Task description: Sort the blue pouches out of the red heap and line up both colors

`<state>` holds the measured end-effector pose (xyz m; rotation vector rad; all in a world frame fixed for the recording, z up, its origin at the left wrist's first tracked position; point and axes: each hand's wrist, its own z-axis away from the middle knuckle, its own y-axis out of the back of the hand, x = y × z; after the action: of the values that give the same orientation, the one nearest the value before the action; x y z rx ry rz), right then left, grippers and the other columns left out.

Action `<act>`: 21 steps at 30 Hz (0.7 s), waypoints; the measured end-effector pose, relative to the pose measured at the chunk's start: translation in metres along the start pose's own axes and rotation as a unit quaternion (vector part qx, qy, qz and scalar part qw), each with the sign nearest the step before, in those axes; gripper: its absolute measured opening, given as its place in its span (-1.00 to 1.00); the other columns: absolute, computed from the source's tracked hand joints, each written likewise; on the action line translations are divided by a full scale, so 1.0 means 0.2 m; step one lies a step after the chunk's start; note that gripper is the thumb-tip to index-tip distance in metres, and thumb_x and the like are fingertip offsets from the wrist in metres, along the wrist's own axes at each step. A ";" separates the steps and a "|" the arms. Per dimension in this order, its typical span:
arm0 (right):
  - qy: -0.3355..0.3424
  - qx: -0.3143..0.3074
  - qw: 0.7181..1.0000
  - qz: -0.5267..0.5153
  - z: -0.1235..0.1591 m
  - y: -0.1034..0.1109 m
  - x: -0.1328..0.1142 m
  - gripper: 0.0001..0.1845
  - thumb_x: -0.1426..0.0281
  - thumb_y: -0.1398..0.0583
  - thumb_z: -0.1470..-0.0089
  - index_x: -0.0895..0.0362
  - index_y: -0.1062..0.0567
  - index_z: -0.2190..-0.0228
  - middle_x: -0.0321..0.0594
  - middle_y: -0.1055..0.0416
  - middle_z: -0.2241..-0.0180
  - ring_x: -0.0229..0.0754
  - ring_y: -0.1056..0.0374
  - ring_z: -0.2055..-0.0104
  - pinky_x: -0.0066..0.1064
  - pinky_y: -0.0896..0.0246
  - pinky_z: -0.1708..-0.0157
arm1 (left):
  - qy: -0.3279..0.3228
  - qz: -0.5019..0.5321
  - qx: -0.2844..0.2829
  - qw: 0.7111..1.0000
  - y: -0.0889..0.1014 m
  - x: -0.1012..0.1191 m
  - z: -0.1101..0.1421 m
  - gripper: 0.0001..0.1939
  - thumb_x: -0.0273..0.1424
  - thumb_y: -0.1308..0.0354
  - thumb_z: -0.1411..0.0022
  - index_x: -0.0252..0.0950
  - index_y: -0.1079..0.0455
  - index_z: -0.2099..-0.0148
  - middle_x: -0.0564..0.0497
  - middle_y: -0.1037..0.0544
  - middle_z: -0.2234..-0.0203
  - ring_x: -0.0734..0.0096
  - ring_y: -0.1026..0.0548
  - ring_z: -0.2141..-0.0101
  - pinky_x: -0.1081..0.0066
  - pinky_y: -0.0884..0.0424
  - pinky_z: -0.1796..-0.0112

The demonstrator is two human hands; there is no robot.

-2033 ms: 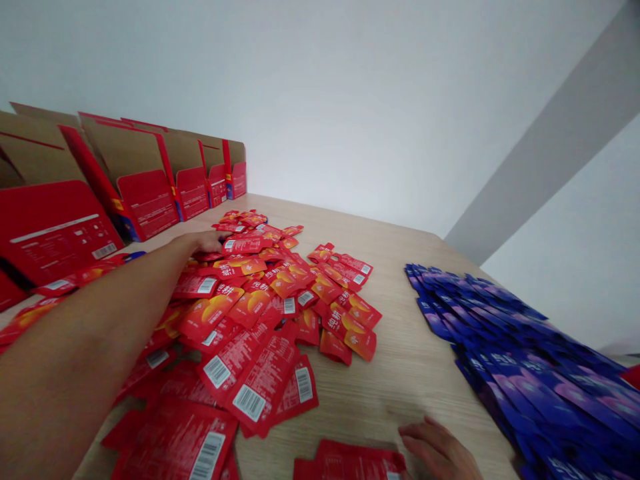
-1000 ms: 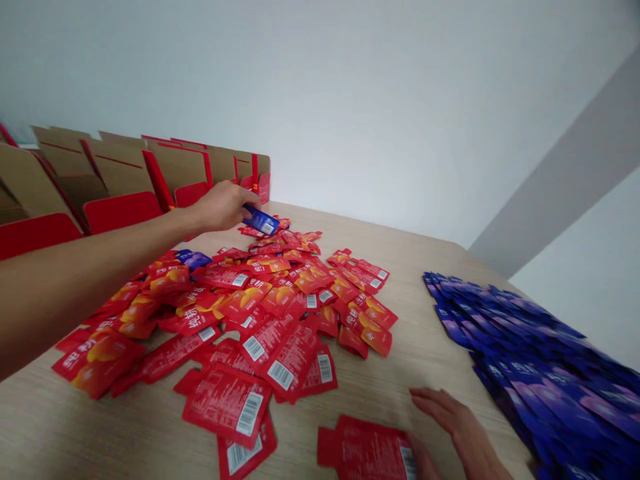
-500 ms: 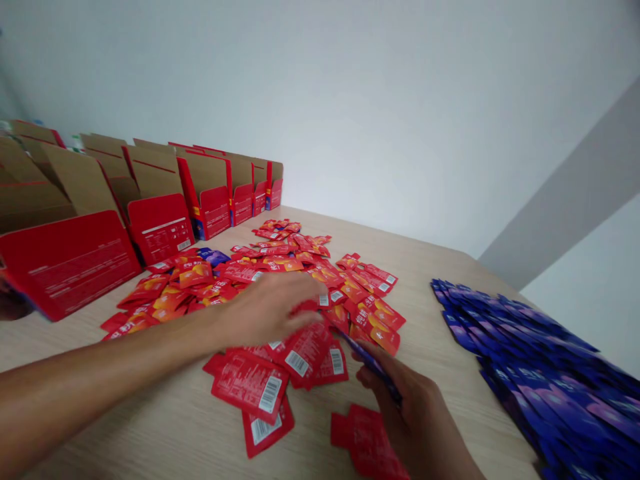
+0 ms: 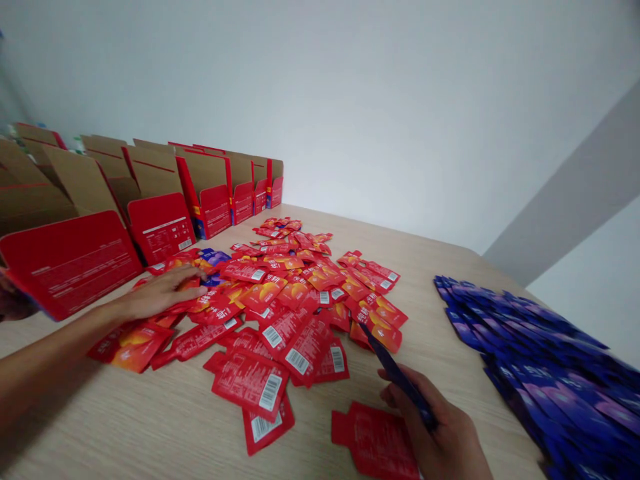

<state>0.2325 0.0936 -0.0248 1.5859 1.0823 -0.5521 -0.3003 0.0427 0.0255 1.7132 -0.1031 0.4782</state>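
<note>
The right hand [image 4: 440, 427] is at the near side of the table [image 4: 310, 437], right of centre. Its grip is closed on a blue pouch [image 4: 400, 383], held between thumb and fingers. The pouch is seen almost edge-on and tilted, its free end pointing to the far left. A single red pouch [image 4: 375, 437] lies on the table at the near side, partly covered by the right hand in this view. The left hand [image 4: 163, 292] is at the left part of the red pouch pile [image 4: 295, 293], palm down, fingers extended over the pouches. Whether its fingers grip a pouch cannot be told. Blue packaging [image 4: 215, 258] shows among the red pouches just beside its fingertips. The pile spreads across the middle of the table, with several barcodes facing up. Overlapping blue pouches [image 4: 545, 380] form a separate group on the right. Open red cartons [image 4: 163, 227] stand in a row on the left, running toward the far wall [image 4: 370, 133]. At the left edge, another person's hand [image 4: 14, 300] is beside the nearest carton [image 4: 73, 263].
</note>
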 end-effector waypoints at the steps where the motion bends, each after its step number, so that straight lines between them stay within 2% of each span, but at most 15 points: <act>1: 0.001 -0.002 1.000 0.003 0.00 0.00 0.01 -0.55 -0.05 -0.19 -0.31 -0.02 -0.67 0.06 -0.23 -0.70 0.29 -0.13 -0.65 0.27 -0.50 -0.52 0.22 | 0.004 0.030 -0.003 1.000 0.00 -0.01 0.04 -0.12 0.47 -0.04 -0.06 -0.07 -0.61 -0.08 -0.11 -0.60 -0.23 -0.23 -0.51 -0.23 0.08 -0.42 -0.28; 6: 0.020 -0.020 0.999 0.038 -0.03 0.02 0.05 -0.57 -0.01 -0.21 -0.29 -0.01 -0.67 0.04 -0.22 -0.72 0.17 -0.11 -0.67 0.25 -0.48 -0.55 0.19 | -0.020 0.152 0.004 0.988 0.00 -0.08 0.15 -0.32 0.39 -0.17 -0.06 -0.06 -0.65 0.18 -0.06 -0.69 -0.04 -0.23 -0.50 -0.21 0.07 -0.38 -0.31; 9: 0.051 -0.047 0.996 0.059 -0.05 0.03 0.07 -0.57 0.02 -0.19 -0.31 0.02 -0.66 0.04 -0.17 -0.72 0.14 -0.09 -0.67 0.26 -0.46 -0.57 0.22 | -0.003 0.194 0.012 0.981 0.00 -0.10 0.15 -0.29 0.42 -0.11 -0.10 -0.09 -0.67 0.27 -0.11 -0.69 0.00 -0.21 -0.55 -0.14 0.02 -0.40 -0.29; 12: 0.063 -0.060 0.993 0.079 -0.07 0.03 0.09 -0.57 0.04 -0.18 -0.33 0.05 -0.65 0.03 -0.15 -0.73 0.16 -0.09 -0.67 0.30 -0.46 -0.57 0.27 | 0.003 0.175 -0.001 0.985 -0.01 -0.07 0.09 -0.23 0.47 -0.12 -0.04 -0.16 -0.59 0.37 -0.16 -0.69 -0.01 -0.16 -0.58 -0.09 0.01 -0.42 -0.27; 15: 0.079 -0.068 0.990 0.093 -0.07 0.04 0.10 -0.57 0.05 -0.18 -0.34 0.06 -0.64 0.01 -0.15 -0.73 0.17 -0.10 -0.67 0.31 -0.46 -0.57 0.30 | -0.014 0.139 -0.020 0.990 -0.02 -0.02 0.00 -0.21 0.45 -0.13 -0.03 -0.18 -0.56 0.20 -0.15 -0.69 0.03 -0.07 -0.59 -0.04 0.05 -0.46 -0.22; 18: 0.087 -0.071 0.989 0.099 -0.07 0.05 0.09 -0.57 0.06 -0.17 -0.35 0.08 -0.64 0.01 -0.13 -0.72 0.14 -0.08 -0.68 0.27 -0.44 -0.59 0.24 | -0.014 0.091 -0.045 0.995 -0.01 0.03 -0.09 -0.15 0.35 -0.15 -0.03 -0.24 -0.55 -0.07 -0.20 -0.64 -0.13 -0.10 -0.56 -0.15 0.08 -0.43 -0.25; 21: 0.088 -0.070 0.989 0.096 -0.06 0.05 0.08 -0.57 0.07 -0.19 -0.34 0.09 -0.64 0.01 -0.11 -0.72 0.13 -0.06 -0.68 0.26 -0.41 -0.59 0.20 | -0.012 0.018 -0.089 0.996 0.02 0.06 -0.16 -0.12 0.27 -0.23 0.08 -0.26 -0.59 -0.11 -0.24 -0.60 -0.21 -0.19 -0.52 -0.22 0.15 -0.44 -0.24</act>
<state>0.2458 0.1100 -0.0288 1.6143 1.0596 -0.2057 -0.2988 0.0745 0.0365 1.5454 -0.1892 0.4608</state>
